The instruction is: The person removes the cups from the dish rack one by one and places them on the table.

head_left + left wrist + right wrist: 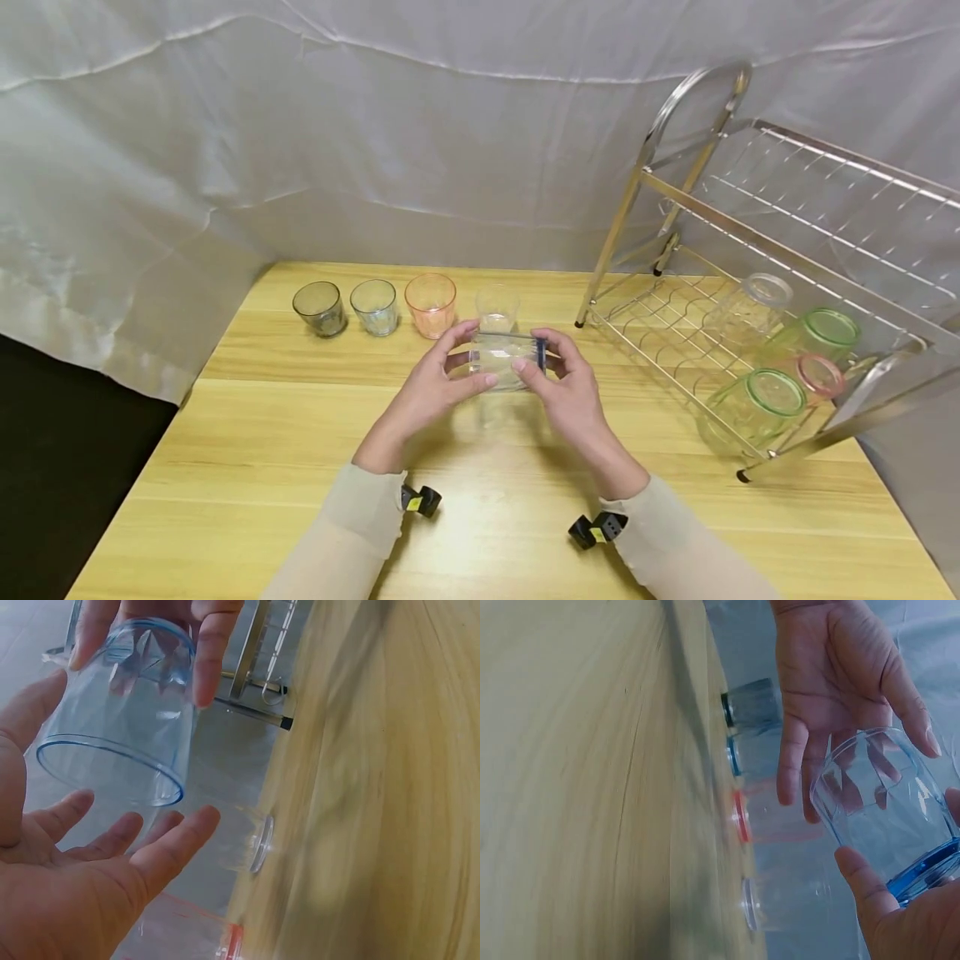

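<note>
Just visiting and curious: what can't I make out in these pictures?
Head view: right end of the rack, cut off by the right edge.
Head view: part of the pink glass, behind the front green glass.
Left wrist view: part of the orange glass, cut off by the bottom edge.
Right wrist view: part of the held glass, covered by the right hand.

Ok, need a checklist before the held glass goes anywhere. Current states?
1. Right hand gripping the held glass near its base: ok.
2. Left hand touching it: cannot tell; its fingers are spread near the rim.
3. Held glass upright: not ok, on its side.
4. Held glass off the table: ok.
5. Clear glass beyond the hands standing upright: ok.
6. Held glass free of chips: cannot tell.
</note>
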`<state>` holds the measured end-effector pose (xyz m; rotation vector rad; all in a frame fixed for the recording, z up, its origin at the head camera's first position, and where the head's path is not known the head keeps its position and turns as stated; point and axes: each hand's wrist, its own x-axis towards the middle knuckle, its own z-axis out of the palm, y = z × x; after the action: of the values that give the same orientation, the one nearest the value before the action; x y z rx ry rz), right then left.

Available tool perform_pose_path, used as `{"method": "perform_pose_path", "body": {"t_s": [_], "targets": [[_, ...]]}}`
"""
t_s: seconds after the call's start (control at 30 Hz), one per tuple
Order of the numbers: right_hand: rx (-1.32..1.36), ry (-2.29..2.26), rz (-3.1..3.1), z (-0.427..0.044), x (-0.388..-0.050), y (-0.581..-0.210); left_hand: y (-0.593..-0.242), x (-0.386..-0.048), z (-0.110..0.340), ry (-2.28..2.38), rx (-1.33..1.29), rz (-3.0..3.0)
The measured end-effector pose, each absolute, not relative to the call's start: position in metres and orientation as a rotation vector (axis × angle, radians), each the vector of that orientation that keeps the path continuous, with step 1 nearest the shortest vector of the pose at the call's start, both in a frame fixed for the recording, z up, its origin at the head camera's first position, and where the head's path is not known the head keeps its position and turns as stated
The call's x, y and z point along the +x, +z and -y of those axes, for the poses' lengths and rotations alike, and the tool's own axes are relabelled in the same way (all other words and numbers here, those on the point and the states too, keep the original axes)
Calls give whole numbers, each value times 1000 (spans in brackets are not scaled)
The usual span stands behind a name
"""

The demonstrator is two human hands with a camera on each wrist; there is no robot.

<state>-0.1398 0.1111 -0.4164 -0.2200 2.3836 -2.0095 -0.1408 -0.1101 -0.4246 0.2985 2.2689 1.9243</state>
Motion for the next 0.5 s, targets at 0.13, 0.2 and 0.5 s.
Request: {"method": "perform_pose_path", "body": {"t_s": [0.13, 0.2, 0.5], "targets": [[-223, -2065, -2288, -106, -141, -419, -427, -137, 112, 1970, 307, -2222], [-209, -2093, -2229, -104, -141, -421, -427, -135, 113, 1978, 312, -2207], [-154, -2156, -2003, -100, -141, -423, -428, -130, 119, 1976, 310, -2185]]}}
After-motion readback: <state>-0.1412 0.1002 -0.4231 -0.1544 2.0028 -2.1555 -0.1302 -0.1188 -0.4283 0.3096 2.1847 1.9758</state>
